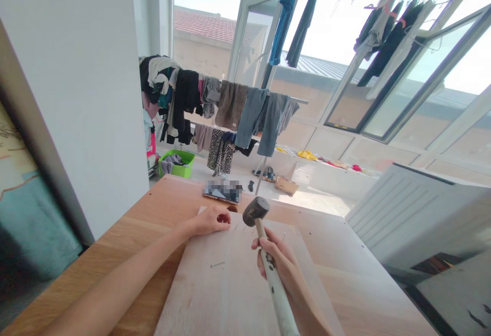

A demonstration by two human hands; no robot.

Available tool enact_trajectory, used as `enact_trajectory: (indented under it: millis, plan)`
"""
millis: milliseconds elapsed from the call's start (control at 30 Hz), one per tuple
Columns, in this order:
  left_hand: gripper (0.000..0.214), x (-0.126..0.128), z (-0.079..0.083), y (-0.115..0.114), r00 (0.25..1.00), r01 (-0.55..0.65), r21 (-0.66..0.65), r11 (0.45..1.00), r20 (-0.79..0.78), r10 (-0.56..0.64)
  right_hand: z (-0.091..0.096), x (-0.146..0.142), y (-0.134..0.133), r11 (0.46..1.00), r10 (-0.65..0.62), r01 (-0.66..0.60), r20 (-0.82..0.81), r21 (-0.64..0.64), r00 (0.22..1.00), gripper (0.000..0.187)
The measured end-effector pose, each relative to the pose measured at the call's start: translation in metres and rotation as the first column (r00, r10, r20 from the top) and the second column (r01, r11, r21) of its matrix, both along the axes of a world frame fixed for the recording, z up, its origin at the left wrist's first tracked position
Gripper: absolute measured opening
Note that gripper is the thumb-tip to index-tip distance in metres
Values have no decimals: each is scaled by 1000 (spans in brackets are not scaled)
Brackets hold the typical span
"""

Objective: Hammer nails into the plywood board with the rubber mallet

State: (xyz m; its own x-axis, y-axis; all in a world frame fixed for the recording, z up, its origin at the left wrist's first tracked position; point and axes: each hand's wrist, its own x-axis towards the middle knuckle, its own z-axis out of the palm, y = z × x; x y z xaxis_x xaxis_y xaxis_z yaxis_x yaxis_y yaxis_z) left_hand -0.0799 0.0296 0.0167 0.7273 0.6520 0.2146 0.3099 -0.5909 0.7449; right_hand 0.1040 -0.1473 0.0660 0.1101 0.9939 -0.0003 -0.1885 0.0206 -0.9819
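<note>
My right hand (282,259) is wrapped round the pale, worn handle of a rubber mallet (256,211), its black head raised above a light wooden board (207,295). At the board's far left part rests my left hand (210,221), fingers curled together in a pinch. Whatever lies between those fingertips is too small to make out. Several thin nails stand upright in the board, close to the mallet head. One loose nail (217,264) lies flat on the board, nearer to me.
Under the board is a wooden table (126,259). A phone-like device with a screen (222,191) stands at its far edge, near a small brown round object (232,208). Beyond are a laundry rack (232,103), a green basket (186,170) and a white ridged cabinet (414,213) at right.
</note>
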Motion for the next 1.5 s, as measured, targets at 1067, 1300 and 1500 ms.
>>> enact_trajectory:
  millis: [1067,1300,1500]
  plan:
    - [21,-5,64,-52,771,197,-15,980,-615,-164,-32,-24,11,993,-77,69,76,100,994,52]
    - [25,14,59,-88,748,289,251,924,-661,-54,-31,-22,11,988,-111,101,72,120,991,50]
    - [13,-8,72,-52,783,64,253,965,-613,109,-31,-24,11,988,-127,119,82,96,989,50]
